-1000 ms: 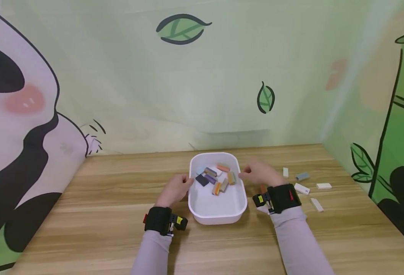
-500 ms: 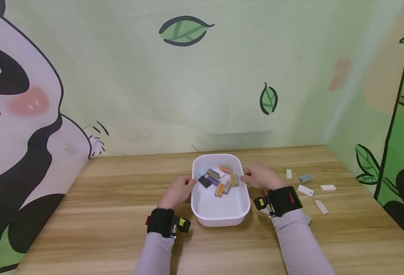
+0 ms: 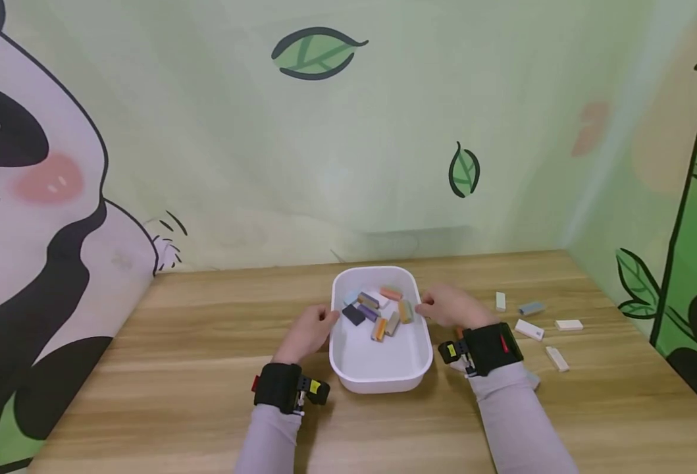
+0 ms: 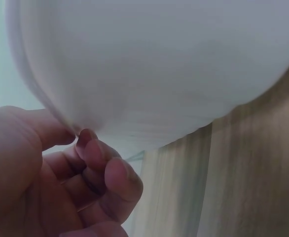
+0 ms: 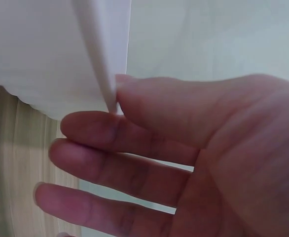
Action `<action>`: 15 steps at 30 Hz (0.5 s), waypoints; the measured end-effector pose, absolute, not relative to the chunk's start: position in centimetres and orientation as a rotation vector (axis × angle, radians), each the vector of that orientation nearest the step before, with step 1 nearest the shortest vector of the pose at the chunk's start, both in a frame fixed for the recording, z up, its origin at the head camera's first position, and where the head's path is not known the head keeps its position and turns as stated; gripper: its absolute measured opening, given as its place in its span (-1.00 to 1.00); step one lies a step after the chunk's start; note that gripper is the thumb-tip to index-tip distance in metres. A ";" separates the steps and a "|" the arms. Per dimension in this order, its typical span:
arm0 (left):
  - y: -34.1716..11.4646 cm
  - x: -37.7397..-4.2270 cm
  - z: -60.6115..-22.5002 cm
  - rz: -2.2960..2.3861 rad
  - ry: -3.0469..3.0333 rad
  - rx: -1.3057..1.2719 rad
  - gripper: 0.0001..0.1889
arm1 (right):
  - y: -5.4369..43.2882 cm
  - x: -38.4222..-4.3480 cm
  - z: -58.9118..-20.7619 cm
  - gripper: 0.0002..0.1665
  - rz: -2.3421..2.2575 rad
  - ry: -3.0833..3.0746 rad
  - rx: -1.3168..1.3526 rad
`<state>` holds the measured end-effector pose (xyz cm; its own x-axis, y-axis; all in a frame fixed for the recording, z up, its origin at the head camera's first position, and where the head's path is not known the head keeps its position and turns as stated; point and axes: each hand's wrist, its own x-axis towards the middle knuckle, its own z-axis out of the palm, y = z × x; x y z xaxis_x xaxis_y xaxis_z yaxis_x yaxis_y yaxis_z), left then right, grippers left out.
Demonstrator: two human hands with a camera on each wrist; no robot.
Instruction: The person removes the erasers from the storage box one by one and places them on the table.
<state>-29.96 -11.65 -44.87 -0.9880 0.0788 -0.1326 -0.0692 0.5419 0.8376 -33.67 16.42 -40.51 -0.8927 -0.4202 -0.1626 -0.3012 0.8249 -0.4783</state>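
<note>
A white plastic tub (image 3: 378, 386) with rounded corners stands on the wooden table between both hands. Inside, toward its far half, lie several small oblong blocks, among them a black block (image 3: 353, 315), a purple one (image 3: 367, 311) and an orange-striped one (image 3: 378, 329). My left hand (image 3: 307, 332) pinches the left rim, thumb on top and curled fingers beneath, as the left wrist view shows. On the opposite side my right hand (image 3: 451, 306) pinches the right rim between thumb and index finger. Its other fingers stretch out under the rim (image 5: 96, 54) in the right wrist view.
Several more small blocks lie scattered at the right, including a grey-blue block (image 3: 531, 308) and a white block (image 3: 569, 325). Some are partly hidden behind the right wrist and sleeve. A printed cloth backdrop (image 3: 324, 164) rises behind the table.
The head view has shifted slightly, moving everything a little to the right in it. Both hands keep their hold on the tub's rim.
</note>
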 end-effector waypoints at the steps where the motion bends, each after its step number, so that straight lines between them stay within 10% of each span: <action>1: -11.6 -30.0 -44.8 1.426 2.629 0.010 -0.67 | 16.4 -33.7 -40.4 -0.64 -0.659 2.746 -0.558; 15: -11.6 -29.8 -44.3 1.382 2.659 -0.002 -0.66 | 16.3 -33.8 -40.3 -0.67 -0.658 2.734 -0.519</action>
